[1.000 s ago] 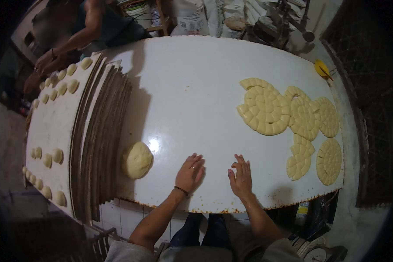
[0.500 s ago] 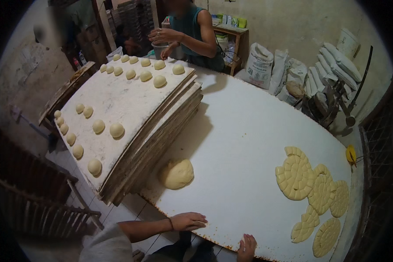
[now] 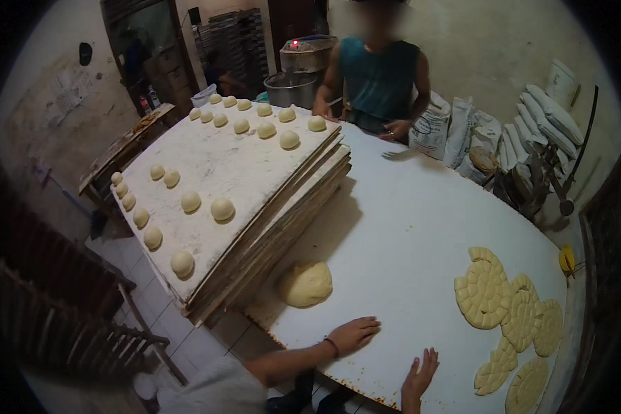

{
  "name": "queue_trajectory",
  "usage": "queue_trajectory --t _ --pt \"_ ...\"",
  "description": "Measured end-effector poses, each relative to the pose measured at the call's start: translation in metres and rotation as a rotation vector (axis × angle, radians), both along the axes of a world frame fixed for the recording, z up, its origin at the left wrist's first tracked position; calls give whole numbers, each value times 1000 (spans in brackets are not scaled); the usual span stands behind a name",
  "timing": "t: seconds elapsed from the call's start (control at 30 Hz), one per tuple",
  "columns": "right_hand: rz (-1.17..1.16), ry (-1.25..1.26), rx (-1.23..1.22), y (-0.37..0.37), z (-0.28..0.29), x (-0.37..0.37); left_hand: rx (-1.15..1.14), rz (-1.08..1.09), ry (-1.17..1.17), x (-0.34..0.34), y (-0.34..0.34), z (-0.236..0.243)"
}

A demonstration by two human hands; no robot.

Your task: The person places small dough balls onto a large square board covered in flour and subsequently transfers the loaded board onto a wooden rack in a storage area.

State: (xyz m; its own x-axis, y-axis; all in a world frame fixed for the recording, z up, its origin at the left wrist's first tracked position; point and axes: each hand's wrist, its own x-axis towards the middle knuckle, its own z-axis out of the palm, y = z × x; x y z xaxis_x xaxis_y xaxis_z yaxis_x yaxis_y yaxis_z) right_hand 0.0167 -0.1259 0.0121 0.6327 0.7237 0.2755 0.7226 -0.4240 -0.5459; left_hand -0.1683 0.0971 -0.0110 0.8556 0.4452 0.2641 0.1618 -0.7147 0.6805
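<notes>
White surface (image 3: 393, 269) holds dough mound (image 3: 307, 283); right of mound: left hand (image 3: 356, 334), then right hand (image 3: 419, 376), both empty, loosely outstretched.

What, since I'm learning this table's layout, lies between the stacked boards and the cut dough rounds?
The head view shows a dough lump near the boards, then white tabletop toward the rounds.

White sacks (image 3: 539, 124) lie piled by the back wall (image 3: 483, 55), white bucket (image 3: 561, 81) above them. Dark cap (image 3: 85, 54) hangs on the left wall (image 3: 45, 96), bottles (image 3: 153, 96) near a wooden bench (image 3: 122, 148). Red light (image 3: 295, 43) glows above a metal pot (image 3: 292, 93).
</notes>
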Motion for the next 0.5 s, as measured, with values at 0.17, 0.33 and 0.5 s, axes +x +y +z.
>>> queue_trajectory --t 0.17,0.33,0.5 --pt "382 81 -122 -109 -49 1 -35 -351 -85 -106 -7 -52" --pt "12 103 -37 -13 -28 10 13 34 -58 10 -3 -6" --pt "347 296 -245 -90 -5 5 3 -292 -91 -100 -24 -42"
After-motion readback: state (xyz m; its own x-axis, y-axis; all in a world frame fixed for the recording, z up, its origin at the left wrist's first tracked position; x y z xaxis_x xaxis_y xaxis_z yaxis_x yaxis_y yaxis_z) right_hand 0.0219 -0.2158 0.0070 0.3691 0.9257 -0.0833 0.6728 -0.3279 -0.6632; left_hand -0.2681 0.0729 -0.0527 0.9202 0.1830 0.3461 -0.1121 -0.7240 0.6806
